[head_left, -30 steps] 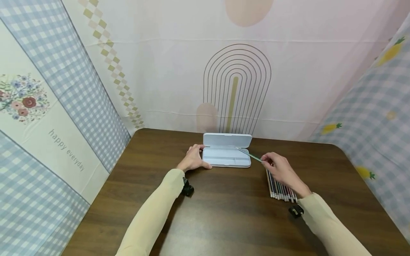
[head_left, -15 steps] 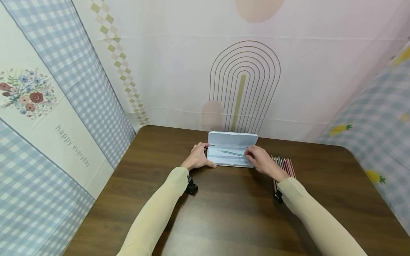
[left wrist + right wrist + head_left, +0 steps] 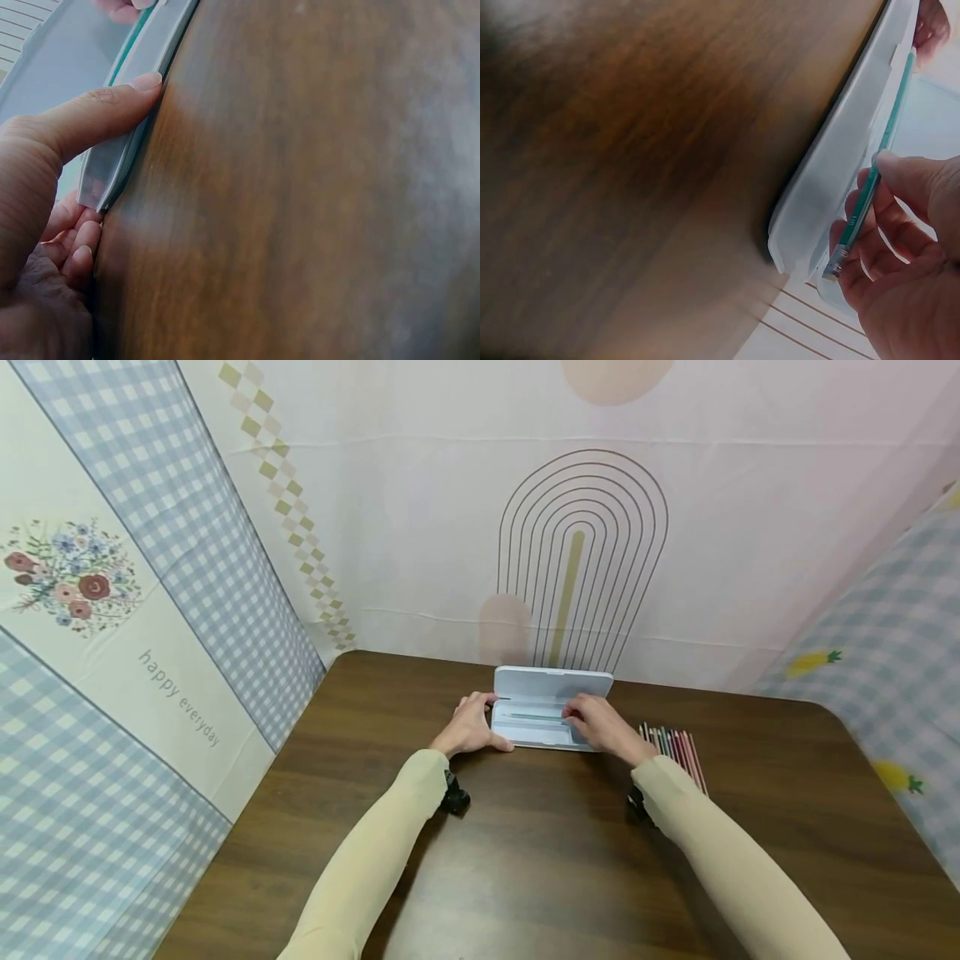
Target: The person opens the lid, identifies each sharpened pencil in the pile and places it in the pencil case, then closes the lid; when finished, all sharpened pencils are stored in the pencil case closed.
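Nearest you, the surface [image 3: 517,860] is carrying everything; at right, a row of pencils [image 3: 678,750] is lying beside the pencil case [image 3: 536,745], seemingly for a short reach. Your left hand [image 3: 471,725] is gripping the case's left end, thumb over the near wall, probably to stop it sliding. Your right hand [image 3: 600,725] is holding a closed pinch on the green pencil [image 3: 891,112] toward its eraser end, likely to lay its length along the case; you're pointing it left above the tray, contact unclear. Farther, the lid [image 3: 536,681] is leaning back, leaving the compartments uncovered.
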Motion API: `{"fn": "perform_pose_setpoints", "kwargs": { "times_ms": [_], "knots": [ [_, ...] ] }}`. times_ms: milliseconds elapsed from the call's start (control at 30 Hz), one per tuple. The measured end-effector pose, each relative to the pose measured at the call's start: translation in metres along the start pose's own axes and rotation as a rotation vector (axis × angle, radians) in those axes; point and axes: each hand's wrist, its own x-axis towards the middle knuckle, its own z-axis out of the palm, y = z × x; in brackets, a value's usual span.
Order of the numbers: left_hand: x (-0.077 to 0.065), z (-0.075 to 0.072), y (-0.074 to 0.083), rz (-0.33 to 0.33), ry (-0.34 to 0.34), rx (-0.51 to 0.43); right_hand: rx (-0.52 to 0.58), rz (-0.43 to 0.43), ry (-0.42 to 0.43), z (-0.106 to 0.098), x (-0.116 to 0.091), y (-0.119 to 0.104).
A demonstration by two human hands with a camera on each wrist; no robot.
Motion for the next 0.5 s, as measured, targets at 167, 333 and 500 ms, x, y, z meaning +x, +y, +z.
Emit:
{"fn": "perform_pose_setpoints", "kwargs": {
  "times_ms": [167, 333, 500],
  "knots": [
    [0.000, 0.000, -0.001, 0.008, 0.001, 0.000, -0.011, 0.020, -0.053, -0.001, 0.007, 0.000],
    [0.001, 0.000, 0.000, 0.013, 0.009, 0.005, 0.020, 0.063, -0.118, -0.007, 0.015, 0.002],
    [0.000, 0.001, -0.001, -0.003, 0.000, 0.013, 0.062, 0.125, -0.189, -0.011, 0.019, 0.004]
  ]
}}
